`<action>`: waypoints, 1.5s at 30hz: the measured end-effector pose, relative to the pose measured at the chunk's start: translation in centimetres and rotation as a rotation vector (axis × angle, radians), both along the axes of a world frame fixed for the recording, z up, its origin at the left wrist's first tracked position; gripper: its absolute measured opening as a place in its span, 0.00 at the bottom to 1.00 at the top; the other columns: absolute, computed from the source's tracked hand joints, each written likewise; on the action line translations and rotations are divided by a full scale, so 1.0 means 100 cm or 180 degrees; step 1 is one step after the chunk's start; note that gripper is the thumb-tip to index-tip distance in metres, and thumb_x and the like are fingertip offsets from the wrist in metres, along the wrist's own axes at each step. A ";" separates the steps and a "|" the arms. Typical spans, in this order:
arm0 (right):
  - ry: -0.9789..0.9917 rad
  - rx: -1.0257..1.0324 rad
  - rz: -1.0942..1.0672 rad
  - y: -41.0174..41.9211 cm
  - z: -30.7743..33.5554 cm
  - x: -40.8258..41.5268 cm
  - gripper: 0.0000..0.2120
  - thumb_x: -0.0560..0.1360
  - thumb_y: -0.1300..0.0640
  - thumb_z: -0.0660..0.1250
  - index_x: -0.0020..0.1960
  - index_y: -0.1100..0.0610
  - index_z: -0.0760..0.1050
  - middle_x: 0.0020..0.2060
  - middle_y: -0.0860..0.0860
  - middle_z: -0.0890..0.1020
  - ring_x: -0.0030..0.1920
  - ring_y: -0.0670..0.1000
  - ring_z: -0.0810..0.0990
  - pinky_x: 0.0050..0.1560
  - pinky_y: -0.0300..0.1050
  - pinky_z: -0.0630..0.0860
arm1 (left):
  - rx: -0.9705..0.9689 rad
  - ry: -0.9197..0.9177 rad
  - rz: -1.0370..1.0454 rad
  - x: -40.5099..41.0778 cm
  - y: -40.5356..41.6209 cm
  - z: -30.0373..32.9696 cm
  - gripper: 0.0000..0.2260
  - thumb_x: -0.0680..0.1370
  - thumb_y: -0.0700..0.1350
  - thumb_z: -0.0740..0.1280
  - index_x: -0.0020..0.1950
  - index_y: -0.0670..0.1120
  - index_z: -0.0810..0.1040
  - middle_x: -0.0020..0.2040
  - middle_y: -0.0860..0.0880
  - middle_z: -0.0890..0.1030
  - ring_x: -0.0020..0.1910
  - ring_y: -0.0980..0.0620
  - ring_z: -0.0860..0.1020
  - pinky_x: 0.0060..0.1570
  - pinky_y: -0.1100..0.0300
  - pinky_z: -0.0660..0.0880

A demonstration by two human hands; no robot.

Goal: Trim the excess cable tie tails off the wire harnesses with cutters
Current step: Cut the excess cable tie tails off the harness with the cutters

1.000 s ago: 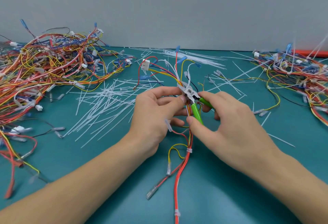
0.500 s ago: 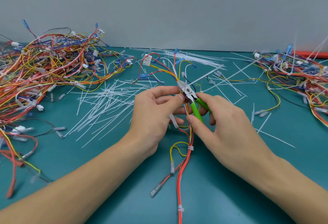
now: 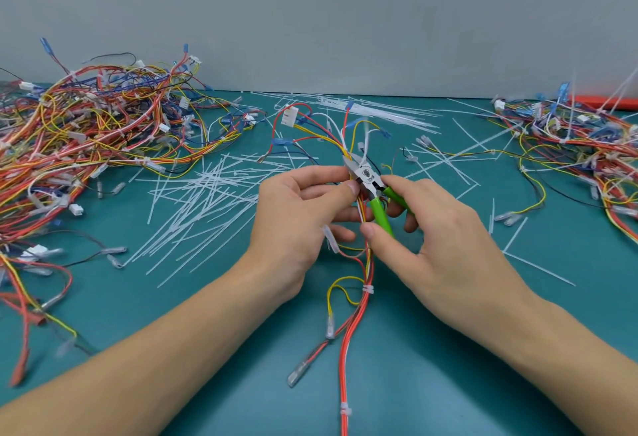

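Note:
A wire harness [image 3: 352, 328] of red, orange and yellow wires runs from the front edge up through my hands at the middle of the table. My left hand [image 3: 293, 221] grips the bundle, thumb and forefinger pinching it just beside the cutter jaws. My right hand [image 3: 431, 242] grips the green-handled cutters [image 3: 371, 190], whose metal jaws point up and left at the bundle. A white cable tie [image 3: 367, 290] wraps the harness below my hands, another tie [image 3: 345, 410] lower down. Whether the jaws hold a tie tail is hidden.
A big tangle of harnesses [image 3: 89, 145] fills the left side. Another pile of harnesses [image 3: 583, 145] lies at the right. Several cut white tie tails [image 3: 207, 208] are strewn over the teal mat [image 3: 448, 349]. A grey wall stands behind.
The long white tie tail that stuck out to the right of the jaws is gone from the harness. Both hands and the cutters stay almost in place.

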State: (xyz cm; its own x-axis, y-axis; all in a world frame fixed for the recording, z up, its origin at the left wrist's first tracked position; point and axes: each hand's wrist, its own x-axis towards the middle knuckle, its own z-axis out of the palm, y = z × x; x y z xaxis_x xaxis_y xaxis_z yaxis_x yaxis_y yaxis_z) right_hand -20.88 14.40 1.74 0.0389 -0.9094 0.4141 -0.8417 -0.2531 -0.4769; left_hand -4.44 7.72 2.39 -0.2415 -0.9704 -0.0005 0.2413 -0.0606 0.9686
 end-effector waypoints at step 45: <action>0.0378 -0.0523 -0.0059 -0.005 0.004 -0.017 0.25 0.77 0.48 0.69 0.71 0.58 0.78 0.54 0.51 0.81 0.53 0.55 0.76 0.59 0.49 0.73 | -0.0370 -0.0461 0.0110 0.010 0.000 0.013 0.05 0.75 0.32 0.72 0.45 0.40 0.86 0.28 0.50 0.82 0.23 0.57 0.75 0.25 0.69 0.70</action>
State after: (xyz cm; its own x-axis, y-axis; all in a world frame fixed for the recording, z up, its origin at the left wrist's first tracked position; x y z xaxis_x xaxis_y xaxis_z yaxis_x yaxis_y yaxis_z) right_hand -22.54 13.95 2.14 0.0801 -0.8311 0.5504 -0.8948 -0.3032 -0.3277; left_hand -3.47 7.72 3.68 -0.2134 -0.9737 0.0797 0.0988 0.0596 0.9933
